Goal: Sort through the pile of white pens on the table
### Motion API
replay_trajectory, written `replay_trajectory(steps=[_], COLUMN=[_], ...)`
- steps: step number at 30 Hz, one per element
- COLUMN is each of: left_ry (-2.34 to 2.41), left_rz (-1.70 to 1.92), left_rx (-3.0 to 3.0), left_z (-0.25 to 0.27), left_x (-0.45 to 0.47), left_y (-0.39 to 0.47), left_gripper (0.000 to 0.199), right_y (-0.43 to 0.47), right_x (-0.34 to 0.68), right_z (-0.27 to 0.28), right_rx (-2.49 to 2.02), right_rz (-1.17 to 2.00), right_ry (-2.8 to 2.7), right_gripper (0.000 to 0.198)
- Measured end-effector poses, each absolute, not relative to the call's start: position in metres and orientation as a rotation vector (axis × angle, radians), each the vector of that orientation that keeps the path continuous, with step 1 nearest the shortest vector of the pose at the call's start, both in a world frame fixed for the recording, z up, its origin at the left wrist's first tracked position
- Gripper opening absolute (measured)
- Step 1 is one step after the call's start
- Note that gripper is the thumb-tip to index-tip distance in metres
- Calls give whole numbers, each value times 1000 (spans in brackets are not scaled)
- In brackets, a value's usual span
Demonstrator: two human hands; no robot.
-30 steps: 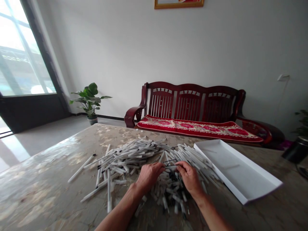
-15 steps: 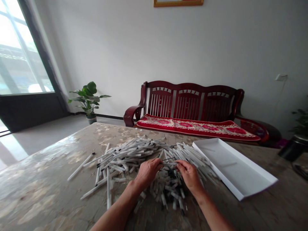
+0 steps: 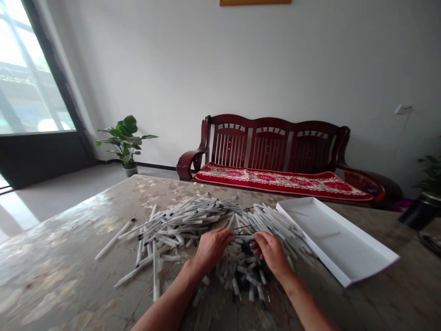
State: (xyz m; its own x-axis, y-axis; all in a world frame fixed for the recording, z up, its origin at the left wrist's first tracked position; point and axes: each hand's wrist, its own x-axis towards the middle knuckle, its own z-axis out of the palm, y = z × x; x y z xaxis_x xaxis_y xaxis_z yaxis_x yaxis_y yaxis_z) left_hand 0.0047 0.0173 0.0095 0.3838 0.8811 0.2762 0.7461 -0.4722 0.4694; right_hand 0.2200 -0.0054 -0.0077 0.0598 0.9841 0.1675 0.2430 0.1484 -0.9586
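Note:
My left hand [image 3: 214, 243] and my right hand [image 3: 270, 248] are closed on opposite ends of a whitish pen [image 3: 244, 237], held level over the table. The fingers partly cover its ends. Beneath the hands lies a heap of short translucent and black pen caps [image 3: 253, 278]. Beyond the left hand spreads a loose pile of white pens [image 3: 186, 218], some with black ends. Another bundle of white pen barrels [image 3: 275, 223] lies slanted beyond the right hand.
An open shallow white box [image 3: 337, 239] stands right of the pens on the patterned table [image 3: 62, 276]. Behind the table is a dark red wooden bench [image 3: 268, 147] with a red patterned cover [image 3: 285, 181]. A potted plant [image 3: 127, 138] is at the left, a black container [image 3: 421, 211] at the right.
My right hand has shifted slightly to the right and down, and its fingers have curled in. My left hand stays almost in place. The piles look the same.

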Motion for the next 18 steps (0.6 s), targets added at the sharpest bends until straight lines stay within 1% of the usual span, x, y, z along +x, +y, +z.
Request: replay_trajectory(steps=[5,9,15,18], left_ry=[1453,1413,1435,1448], left_rz=[564,560,589,577], left_rx=[2311,2285,2291,2282], left_z=[16,15,6,5], left_x=[6,3,1,2], left_y=[15,15,16,15], left_gripper=[37,43,40,39], right_y=[-8,-10,-13,-14], right_x=[227,233,234,230], right_z=[-2,0,-3,-5], right_rx=[-1223,-1214,-1204,-1251], right_rz=[927,956,1046,1039], right_ry=[-1448,-1372,-1317,-1323], right_gripper=[51,45,37,36])
